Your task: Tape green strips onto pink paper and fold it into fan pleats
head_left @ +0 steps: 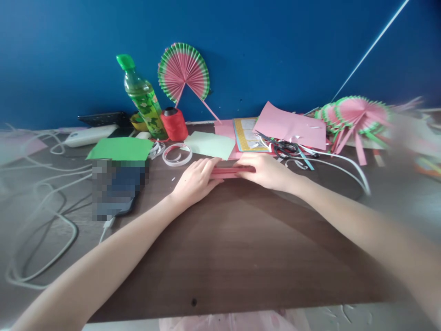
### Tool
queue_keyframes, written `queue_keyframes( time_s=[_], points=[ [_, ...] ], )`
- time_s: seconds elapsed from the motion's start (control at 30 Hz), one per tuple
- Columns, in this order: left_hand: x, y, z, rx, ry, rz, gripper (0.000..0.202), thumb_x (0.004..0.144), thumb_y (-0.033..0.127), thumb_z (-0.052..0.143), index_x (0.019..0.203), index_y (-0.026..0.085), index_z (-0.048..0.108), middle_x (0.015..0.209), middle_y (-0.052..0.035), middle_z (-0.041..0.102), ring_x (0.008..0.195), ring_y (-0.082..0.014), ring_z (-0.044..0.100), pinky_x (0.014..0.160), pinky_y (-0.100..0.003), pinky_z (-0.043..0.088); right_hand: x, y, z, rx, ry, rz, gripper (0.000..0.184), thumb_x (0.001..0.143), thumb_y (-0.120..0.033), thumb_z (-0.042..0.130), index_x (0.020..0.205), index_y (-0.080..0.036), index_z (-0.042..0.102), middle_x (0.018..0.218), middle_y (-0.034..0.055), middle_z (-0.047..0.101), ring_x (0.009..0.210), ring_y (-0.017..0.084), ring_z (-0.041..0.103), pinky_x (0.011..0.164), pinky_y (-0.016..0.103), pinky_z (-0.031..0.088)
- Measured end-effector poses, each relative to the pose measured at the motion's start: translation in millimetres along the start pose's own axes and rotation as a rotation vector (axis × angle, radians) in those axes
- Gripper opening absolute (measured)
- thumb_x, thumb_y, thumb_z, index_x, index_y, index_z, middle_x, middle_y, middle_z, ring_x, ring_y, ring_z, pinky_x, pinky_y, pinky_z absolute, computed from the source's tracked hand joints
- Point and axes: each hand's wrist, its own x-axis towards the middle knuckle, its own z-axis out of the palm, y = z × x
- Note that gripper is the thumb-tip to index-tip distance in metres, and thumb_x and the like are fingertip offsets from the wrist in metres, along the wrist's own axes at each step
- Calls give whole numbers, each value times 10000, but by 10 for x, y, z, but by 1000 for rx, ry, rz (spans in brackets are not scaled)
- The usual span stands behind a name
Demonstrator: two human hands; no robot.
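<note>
Nearer the tabletop's point(234, 239) back edge than its front, holding a folded pink paper strip point(225, 173), long axis running left to right, roughly parallel to the front edge; pinching its left end with the left hand point(197, 178), its right end with the right hand point(267, 170), neither nearer.

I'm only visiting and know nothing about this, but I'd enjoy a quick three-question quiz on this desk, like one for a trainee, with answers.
1. Fill in the colour: the left hand and right hand hold a ____ strip between them.
2. True or false: as pictured, the red spool stands to the right of the green-capped bottle.
3. Which one stands upright before the blue wall?
A) the scissors
B) the roll of tape
C) the round pleated fan

Key: 1. pink; 2. true; 3. C.
</note>
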Motion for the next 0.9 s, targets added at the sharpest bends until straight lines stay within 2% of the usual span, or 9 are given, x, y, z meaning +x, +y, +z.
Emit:
queue_keyframes(
  time_s=[0.07, 0.13, 0.3, 0.4, 0.53, 0.7, 0.8, 0.9],
  points=[
    [4, -10, -1, -5, -23, -14, 305, 847, 286, 521, 1102, 121, 495, 925, -80, 622, 848, -201, 552, 757, -312, 437, 0, 18, 32, -56, 21, -61, 205, 855, -222, 494, 961, -155, 657, 926, 74, 637, 864, 174, 571, 739, 303, 429],
    [5, -26, 6, 3, -37, -15, 200, 858, 280, 502, 990, 137, 546, 883, -68, 625, 827, -198, 543, 743, -308, 427, -1, 25, 61, -98, 28, -116, 212, 868, -217, 475, 962, -149, 653, 919, 81, 636, 857, 176, 570, 731, 301, 430],
    [-8, -57, 36, 23, 2, -23, 132, 870, 234, 470, 837, 151, 568, 781, -43, 620, 744, -176, 539, 662, -288, 395, -9, 6, 141, -236, 48, -180, 228, 857, -295, 515, 941, -123, 639, 891, 97, 654, 864, 199, 572, 742, 319, 421],
    [-14, -49, 39, 53, 14, 5, 156, 875, 260, 473, 837, 145, 571, 740, -32, 629, 681, -162, 544, 629, -284, 375, -23, 12, 197, -329, 115, -180, 244, 890, -276, 455, 874, -128, 648, 832, 83, 675, 812, 188, 589, 728, 311, 397],
    [-10, -28, 29, 91, 30, 69, 252, 878, 355, 472, 946, 138, 582, 775, -43, 653, 704, -163, 564, 641, -281, 376, -34, 24, 236, -380, 173, -209, 281, 911, -249, 402, 832, -136, 646, 793, 71, 685, 738, 166, 586, 678, 290, 357],
    [-4, 4, 24, 177, 50, 103, 274, 924, 283, 383, 799, 158, 592, 679, -19, 620, 617, -129, 541, 578, -261, 345, -35, -31, 239, -456, 149, -220, 292, 910, -240, 385, 825, -118, 637, 731, 70, 669, 687, 170, 564, 648, 290, 311],
    [-9, 31, 11, 245, 80, 165, 225, 912, 211, 394, 798, 165, 582, 644, -4, 593, 578, -122, 526, 545, -261, 328, -39, -99, 241, -526, 139, -235, 298, 910, -276, 392, 891, -102, 633, 751, 85, 665, 736, 192, 562, 676, 300, 309],
    [-17, 47, 1, 270, 107, 205, 201, 896, 163, 402, 781, 167, 566, 635, 5, 582, 567, -118, 524, 515, -256, 315, -46, -153, 240, -571, 79, -186, 292, 916, -240, 376, 856, -117, 634, 746, 72, 657, 707, 175, 556, 641, 286, 300]
  ],
)
